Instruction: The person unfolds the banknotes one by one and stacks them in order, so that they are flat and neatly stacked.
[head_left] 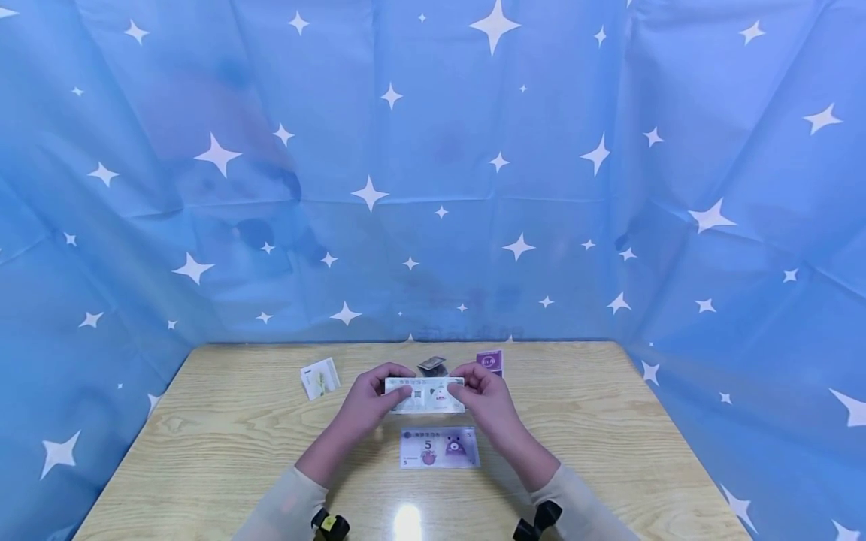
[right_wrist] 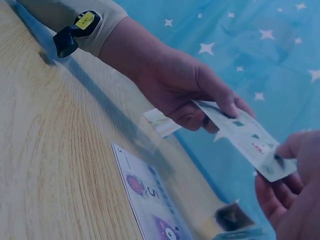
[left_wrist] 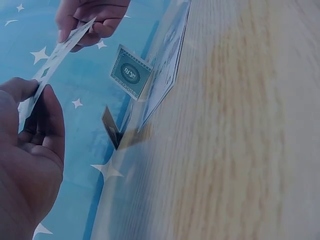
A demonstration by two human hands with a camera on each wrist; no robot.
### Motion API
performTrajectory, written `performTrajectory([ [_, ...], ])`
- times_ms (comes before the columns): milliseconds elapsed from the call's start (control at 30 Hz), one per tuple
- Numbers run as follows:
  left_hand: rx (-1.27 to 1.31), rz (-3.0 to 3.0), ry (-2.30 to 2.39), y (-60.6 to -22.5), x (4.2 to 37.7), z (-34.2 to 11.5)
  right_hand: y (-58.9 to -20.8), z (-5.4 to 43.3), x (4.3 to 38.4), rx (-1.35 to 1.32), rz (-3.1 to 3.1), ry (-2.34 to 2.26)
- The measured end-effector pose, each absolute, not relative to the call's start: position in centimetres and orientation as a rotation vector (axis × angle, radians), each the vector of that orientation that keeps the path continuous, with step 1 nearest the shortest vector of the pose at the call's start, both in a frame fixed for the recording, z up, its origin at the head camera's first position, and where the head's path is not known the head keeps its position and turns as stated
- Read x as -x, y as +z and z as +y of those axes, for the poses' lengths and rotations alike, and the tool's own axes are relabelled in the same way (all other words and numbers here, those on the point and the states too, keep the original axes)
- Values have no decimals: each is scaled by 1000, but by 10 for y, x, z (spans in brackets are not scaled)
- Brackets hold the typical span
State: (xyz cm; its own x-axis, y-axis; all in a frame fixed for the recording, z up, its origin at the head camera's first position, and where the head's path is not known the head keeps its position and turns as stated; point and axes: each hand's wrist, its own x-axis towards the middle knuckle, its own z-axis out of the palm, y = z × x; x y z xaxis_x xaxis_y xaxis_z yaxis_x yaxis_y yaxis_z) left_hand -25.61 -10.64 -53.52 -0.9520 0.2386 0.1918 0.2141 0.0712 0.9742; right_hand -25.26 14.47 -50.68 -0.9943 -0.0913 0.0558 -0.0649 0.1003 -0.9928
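Both hands hold a pale green-white play banknote point(head_left: 424, 406) stretched level above the table. The left hand point(head_left: 365, 398) pinches its left end between thumb and fingers, and the right hand point(head_left: 492, 406) pinches its right end the same way. In the right wrist view the held banknote point(right_wrist: 240, 135) spans between the left hand point(right_wrist: 175, 80) and the right hand point(right_wrist: 305, 195). Below the hands, a purple play banknote point(head_left: 440, 448) marked 5 lies flat on the table. A small dark folded note point(head_left: 433, 366) stands just beyond the held one.
A folded purple note point(head_left: 490, 361) is at the table's back, right of centre. A white folded paper point(head_left: 320, 378) with a green print lies at the back left. The wooden table point(head_left: 609, 451) ends at a blue curtain point(head_left: 440, 150) with white stars.
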Motion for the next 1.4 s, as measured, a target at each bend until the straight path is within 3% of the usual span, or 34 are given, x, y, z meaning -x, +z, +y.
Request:
performTrajectory([
  [300, -484, 2256, 2058, -533, 253, -102, -509, 148, 252, 332, 2291, -1987],
  [1400, -575, 2296, 1787, -539, 234, -96, -518, 169, 233, 421, 2360, -1724],
])
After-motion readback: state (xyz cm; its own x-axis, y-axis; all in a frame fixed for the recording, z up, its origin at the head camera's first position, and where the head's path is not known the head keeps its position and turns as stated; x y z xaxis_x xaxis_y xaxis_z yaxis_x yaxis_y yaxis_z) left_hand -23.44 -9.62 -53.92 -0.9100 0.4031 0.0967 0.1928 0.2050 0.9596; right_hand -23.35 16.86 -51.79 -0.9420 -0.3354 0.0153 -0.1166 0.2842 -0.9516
